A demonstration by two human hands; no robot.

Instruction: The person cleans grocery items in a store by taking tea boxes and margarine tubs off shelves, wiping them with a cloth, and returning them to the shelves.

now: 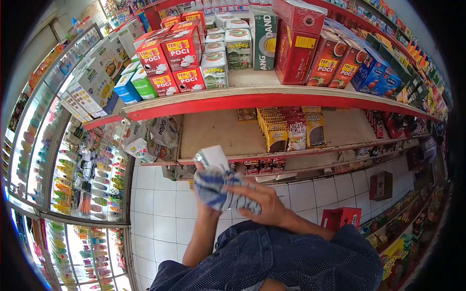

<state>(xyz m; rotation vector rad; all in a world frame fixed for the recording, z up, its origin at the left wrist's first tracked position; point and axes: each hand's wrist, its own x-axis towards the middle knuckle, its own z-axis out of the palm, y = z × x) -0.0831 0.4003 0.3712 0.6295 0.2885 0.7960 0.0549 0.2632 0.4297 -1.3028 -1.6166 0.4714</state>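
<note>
A white and green box is held upright in my left hand, whose fingers are mostly hidden behind a cloth. The blue and grey striped cloth lies against the lower part of the box. My right hand presses the cloth from the right, with its fingers over it and slightly blurred. Both hands are in front of the shelves, below the shelf edge that carries the coffee sachets.
Red tea boxes, green and white boxes and blue boxes line the upper shelf. Glass cases stand at left. A red carton and a brown carton rest on the tiled floor.
</note>
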